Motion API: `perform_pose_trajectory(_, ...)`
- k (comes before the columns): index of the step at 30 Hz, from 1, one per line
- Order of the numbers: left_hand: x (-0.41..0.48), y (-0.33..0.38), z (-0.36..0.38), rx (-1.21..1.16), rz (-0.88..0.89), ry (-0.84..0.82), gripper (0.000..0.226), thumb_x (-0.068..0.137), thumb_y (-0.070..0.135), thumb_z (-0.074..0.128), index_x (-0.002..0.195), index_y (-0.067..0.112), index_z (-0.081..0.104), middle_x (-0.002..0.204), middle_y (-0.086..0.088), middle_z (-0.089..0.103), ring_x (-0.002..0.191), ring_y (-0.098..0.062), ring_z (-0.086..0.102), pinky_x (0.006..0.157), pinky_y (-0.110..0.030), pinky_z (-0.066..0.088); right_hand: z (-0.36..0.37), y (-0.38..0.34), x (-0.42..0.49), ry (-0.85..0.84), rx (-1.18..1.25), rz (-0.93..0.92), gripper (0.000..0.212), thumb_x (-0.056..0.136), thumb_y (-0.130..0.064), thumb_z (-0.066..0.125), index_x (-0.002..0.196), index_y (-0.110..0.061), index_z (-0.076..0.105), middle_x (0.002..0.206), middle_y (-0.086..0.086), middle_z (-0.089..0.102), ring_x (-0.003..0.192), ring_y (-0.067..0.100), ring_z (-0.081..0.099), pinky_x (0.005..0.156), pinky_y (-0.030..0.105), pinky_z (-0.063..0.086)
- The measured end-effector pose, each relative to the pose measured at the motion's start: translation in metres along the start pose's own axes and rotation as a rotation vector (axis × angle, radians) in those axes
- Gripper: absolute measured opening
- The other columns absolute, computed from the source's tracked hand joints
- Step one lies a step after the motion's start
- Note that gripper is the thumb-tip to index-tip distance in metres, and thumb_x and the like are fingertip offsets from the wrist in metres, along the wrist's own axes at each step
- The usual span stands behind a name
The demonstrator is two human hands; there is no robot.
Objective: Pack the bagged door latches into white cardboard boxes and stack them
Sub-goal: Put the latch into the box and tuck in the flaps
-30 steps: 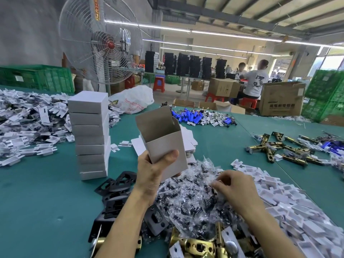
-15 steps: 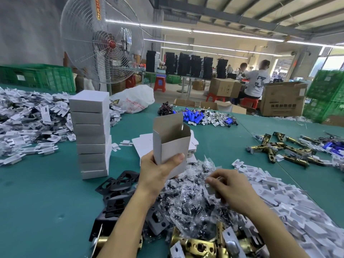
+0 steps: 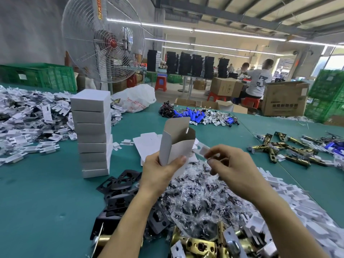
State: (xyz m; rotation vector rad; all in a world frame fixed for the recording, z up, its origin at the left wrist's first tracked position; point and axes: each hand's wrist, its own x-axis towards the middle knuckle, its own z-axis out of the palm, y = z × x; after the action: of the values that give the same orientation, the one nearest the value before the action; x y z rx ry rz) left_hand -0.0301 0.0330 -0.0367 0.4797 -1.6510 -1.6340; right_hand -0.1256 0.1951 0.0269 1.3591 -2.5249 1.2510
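One teal-green, matte table point(image 3: 46, 211) carries everything. One round wire-caged fan point(image 3: 103, 43) with a red hub stands behind it. Two loose heaps of flat white card pieces are on the table: the left heap point(image 3: 28, 118) and the right heap point(image 3: 297, 202).

One stack of closed white boxes point(image 3: 92, 135), about eight high, square-edged and matte, stands upright left of centre. One bag heap point(image 3: 201, 198) of crinkled clear plastic with small dark parts inside lies between the forearms. Shiny cylindrical brass latches point(image 3: 197, 246) lie at the near edge, touching the bag heap. A second latch scatter point(image 3: 290, 148) lies well apart to the right. Several black stamped plates point(image 3: 121, 185) with holes lie left of the bags.

One open white cardboard box point(image 3: 176, 144), grey-brown inside with its top flap raised, is upright above the bags. The left hand point(image 3: 160, 174) grips its lower part, fingers and thumb curled round it. The right hand point(image 3: 232, 168), just beside the box mouth, pinches one small pale flat item point(image 3: 203, 150) between thumb and fingertips. The item is blurred and I cannot tell what it is.
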Motion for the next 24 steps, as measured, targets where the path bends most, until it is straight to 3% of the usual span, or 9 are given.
perform_pose_trajectory(4, 0.003, -0.005, -0.001, 0.055, -0.022, -0.02, 0.013, 0.076, 0.03, 0.086, 0.069, 0.027, 0.076, 0.066, 0.006, 0.07, 0.063, -0.013, 0.064, 0.056, -0.031, 0.05, -0.011, -0.021, 0.01, 0.031, -0.07, -0.079, 0.026, 0.096, -0.003, 0.052, 0.093, -0.022, 0.07, 0.069, -0.001, 0.068, 0.063, 0.013, 0.064, 0.063, 0.034, 0.052)
perform_pose_trajectory(6, 0.003, -0.006, 0.0, 0.075, -0.016, -0.045, 0.017, 0.077, 0.028, 0.086, 0.065, 0.031, 0.075, 0.062, 0.012, 0.068, 0.058, -0.005, 0.06, 0.051, -0.021, 0.046, -0.015, -0.028, 0.015, 0.046, -0.114, -0.117, 0.027, 0.098, -0.005, 0.049, 0.107, -0.022, 0.068, 0.072, 0.0, 0.067, 0.067, 0.018, 0.064, 0.067, 0.039, 0.052)
perform_pose_trajectory(8, 0.002, -0.006, 0.0, 0.083, -0.006, -0.078, 0.014, 0.078, 0.027, 0.086, 0.07, 0.028, 0.075, 0.063, 0.014, 0.068, 0.057, -0.001, 0.059, 0.05, -0.016, 0.044, -0.017, -0.035, 0.02, 0.018, -0.16, -0.138, 0.034, 0.1, -0.009, 0.047, 0.124, -0.032, 0.053, 0.076, 0.007, 0.066, 0.074, 0.026, 0.063, 0.069, 0.046, 0.053)
perform_pose_trajectory(11, 0.001, -0.005, -0.001, 0.071, -0.008, -0.1, 0.011, 0.079, 0.027, 0.085, 0.076, 0.029, 0.074, 0.069, 0.012, 0.071, 0.061, 0.0, 0.062, 0.052, -0.015, 0.046, -0.018, -0.038, 0.029, 0.022, -0.25, -0.15, 0.027, 0.1, -0.014, 0.047, 0.122, -0.03, 0.045, 0.085, 0.011, 0.065, 0.085, 0.03, 0.058, 0.076, 0.047, 0.051)
perform_pose_trajectory(14, 0.001, -0.004, -0.002, 0.086, 0.004, -0.097, 0.014, 0.079, 0.026, 0.085, 0.076, 0.032, 0.073, 0.079, 0.006, 0.073, 0.066, -0.002, 0.063, 0.058, -0.018, 0.05, -0.019, -0.044, 0.036, 0.057, -0.344, -0.159, 0.02, 0.098, -0.013, 0.052, 0.11, -0.025, 0.063, 0.098, 0.008, 0.065, 0.089, 0.026, 0.058, 0.08, 0.044, 0.052)
perform_pose_trajectory(17, 0.001, -0.004, 0.0, 0.128, 0.036, -0.087, 0.017, 0.08, 0.027, 0.084, 0.076, 0.036, 0.071, 0.078, 0.009, 0.072, 0.063, -0.002, 0.06, 0.056, -0.022, 0.049, -0.014, -0.052, 0.035, 0.11, -0.354, -0.197, 0.024, 0.097, -0.013, 0.056, 0.111, -0.024, 0.072, 0.104, 0.007, 0.065, 0.098, 0.027, 0.061, 0.085, 0.045, 0.052)
perform_pose_trajectory(19, 0.0, -0.004, 0.0, 0.131, 0.068, -0.068, 0.017, 0.081, 0.028, 0.084, 0.077, 0.035, 0.07, 0.079, 0.006, 0.07, 0.06, -0.004, 0.058, 0.053, -0.025, 0.048, -0.01, -0.056, 0.033, 0.123, -0.347, -0.228, 0.025, 0.096, -0.012, 0.058, 0.115, -0.027, 0.066, 0.099, 0.007, 0.066, 0.093, 0.029, 0.061, 0.082, 0.046, 0.052)
perform_pose_trajectory(22, 0.0, -0.004, 0.0, 0.148, 0.108, -0.045, 0.016, 0.082, 0.026, 0.084, 0.074, 0.033, 0.071, 0.075, -0.001, 0.067, 0.057, -0.009, 0.053, 0.051, -0.028, 0.044, -0.007, -0.059, 0.034, 0.096, -0.38, -0.245, 0.025, 0.095, -0.014, 0.06, 0.109, -0.023, 0.041, 0.085, 0.007, 0.066, 0.08, 0.036, 0.059, 0.072, 0.051, 0.051)
perform_pose_trajectory(24, -0.001, -0.004, 0.001, 0.172, 0.138, -0.051, 0.024, 0.083, 0.025, 0.083, 0.073, 0.044, 0.07, 0.063, 0.007, 0.062, 0.052, -0.005, 0.048, 0.048, -0.022, 0.04, -0.006, -0.062, 0.036, 0.068, -0.406, -0.235, 0.028, 0.095, -0.011, 0.058, 0.104, -0.021, 0.033, 0.083, 0.011, 0.065, 0.079, 0.039, 0.058, 0.071, 0.053, 0.051)
